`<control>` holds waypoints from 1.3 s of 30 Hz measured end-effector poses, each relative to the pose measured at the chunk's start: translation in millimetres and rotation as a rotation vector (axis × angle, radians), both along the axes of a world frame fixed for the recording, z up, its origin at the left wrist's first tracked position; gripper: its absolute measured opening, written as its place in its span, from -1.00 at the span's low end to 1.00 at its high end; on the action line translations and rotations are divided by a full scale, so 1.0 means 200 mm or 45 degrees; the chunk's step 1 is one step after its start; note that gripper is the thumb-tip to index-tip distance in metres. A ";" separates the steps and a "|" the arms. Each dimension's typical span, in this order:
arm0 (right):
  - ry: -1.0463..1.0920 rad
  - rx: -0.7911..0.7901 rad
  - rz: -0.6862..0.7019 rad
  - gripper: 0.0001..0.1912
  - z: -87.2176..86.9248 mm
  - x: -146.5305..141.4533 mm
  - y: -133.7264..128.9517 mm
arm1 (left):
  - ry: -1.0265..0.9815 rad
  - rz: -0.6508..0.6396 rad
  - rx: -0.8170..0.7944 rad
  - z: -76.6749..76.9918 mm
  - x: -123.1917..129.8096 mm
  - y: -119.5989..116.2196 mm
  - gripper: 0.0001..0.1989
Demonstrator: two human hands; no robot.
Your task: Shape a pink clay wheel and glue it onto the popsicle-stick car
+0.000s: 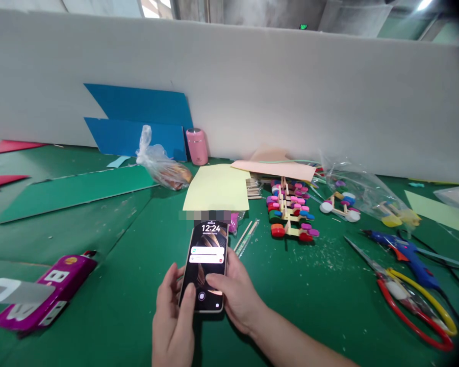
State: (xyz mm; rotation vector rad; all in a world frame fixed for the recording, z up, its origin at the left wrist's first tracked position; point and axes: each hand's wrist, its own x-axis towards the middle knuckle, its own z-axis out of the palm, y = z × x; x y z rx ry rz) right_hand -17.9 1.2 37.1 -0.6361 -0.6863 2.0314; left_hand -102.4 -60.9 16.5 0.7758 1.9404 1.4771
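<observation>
A smartphone (206, 270) is held upright over the table, its lit lock screen reading 12:24 with two notification bars. My left hand (174, 311) grips its left edge, thumb on the lower screen. My right hand (240, 295) wraps the right edge, with its thumb lying over the lower part of the glass. Fingers behind the phone are hidden. Just beyond the phone lie a pale yellow sheet (216, 187) and thin wooden sticks in clear wrapping (248, 239).
Small wheeled stick models (290, 214) stand right of centre. Farther right are scissors (405, 300) and a blue glue gun (405, 252) with its cord. A purple packet (57, 290) lies left. Behind are a tied plastic bag (162, 163), a pink flask (197, 147) and a white partition (252, 97).
</observation>
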 end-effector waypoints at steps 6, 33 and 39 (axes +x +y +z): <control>-0.004 0.067 0.020 -0.50 -0.02 0.01 -0.01 | -0.512 0.118 -0.050 0.04 -0.06 0.06 -0.51; -0.373 0.135 0.085 -0.62 -0.06 0.03 0.11 | -1.273 -0.254 0.023 0.01 -0.19 0.11 -0.75; -0.348 0.159 0.131 -0.65 -0.05 0.05 0.10 | -1.258 -0.241 0.048 0.00 -0.19 0.11 -0.76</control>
